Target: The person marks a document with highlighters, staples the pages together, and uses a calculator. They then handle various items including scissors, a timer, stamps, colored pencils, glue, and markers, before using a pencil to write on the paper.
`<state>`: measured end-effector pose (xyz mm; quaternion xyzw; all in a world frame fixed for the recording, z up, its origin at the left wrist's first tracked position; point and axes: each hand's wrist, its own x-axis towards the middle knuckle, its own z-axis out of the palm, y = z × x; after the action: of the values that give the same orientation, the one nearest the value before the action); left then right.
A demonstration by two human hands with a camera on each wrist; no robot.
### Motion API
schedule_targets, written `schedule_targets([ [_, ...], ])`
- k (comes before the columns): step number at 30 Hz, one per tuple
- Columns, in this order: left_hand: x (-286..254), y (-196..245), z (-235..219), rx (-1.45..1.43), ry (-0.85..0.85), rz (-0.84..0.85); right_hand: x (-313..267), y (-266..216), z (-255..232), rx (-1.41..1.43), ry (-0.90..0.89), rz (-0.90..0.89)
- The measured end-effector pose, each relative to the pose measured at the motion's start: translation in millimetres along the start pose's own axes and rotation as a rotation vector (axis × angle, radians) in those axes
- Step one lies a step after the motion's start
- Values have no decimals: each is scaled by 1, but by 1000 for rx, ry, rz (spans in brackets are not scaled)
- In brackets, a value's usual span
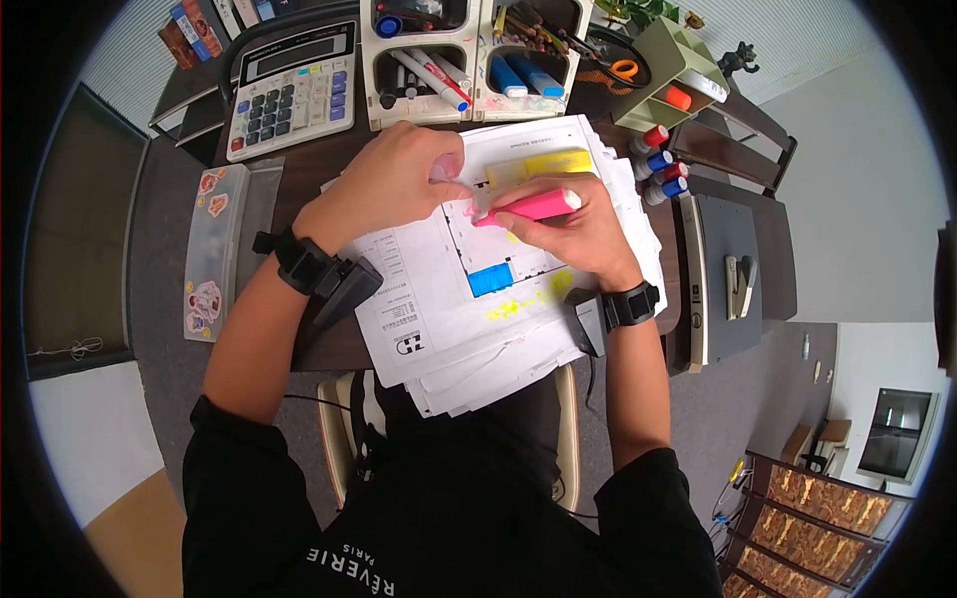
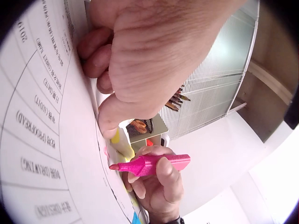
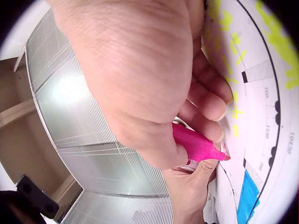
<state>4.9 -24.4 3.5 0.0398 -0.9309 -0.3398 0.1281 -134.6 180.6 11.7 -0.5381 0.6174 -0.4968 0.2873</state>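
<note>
In the head view, the right hand (image 1: 588, 227) pinches a pink highlighter (image 1: 541, 204), its tip down at small pink marks on a printed drawing (image 1: 399, 329). The left hand (image 1: 394, 184) rests on the sheet just left of the tip, fingers loosely bent; whether anything lies beneath them is hidden. From the left wrist view, the left thumb touches the paper beside the pink marks, and the highlighter (image 2: 163, 163) slants in from the right hand (image 2: 161, 191). A blue-coloured block (image 1: 490, 279) and yellow strokes (image 1: 510, 309) mark the drawing.
Behind the papers stand a calculator (image 1: 291, 92) and a pen organizer (image 1: 421, 52). A stickered clear case (image 1: 214, 249) lies left. At right are several red- and blue-capped bottles (image 1: 655, 164) and a dark device (image 1: 728, 279) with a stapler (image 1: 740, 286) on top.
</note>
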Motion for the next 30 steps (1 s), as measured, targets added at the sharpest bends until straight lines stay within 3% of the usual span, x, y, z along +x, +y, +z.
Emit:
schedule_targets([
  [30,0,-2,1,6,2,2,0,2,1,-9,24,6],
])
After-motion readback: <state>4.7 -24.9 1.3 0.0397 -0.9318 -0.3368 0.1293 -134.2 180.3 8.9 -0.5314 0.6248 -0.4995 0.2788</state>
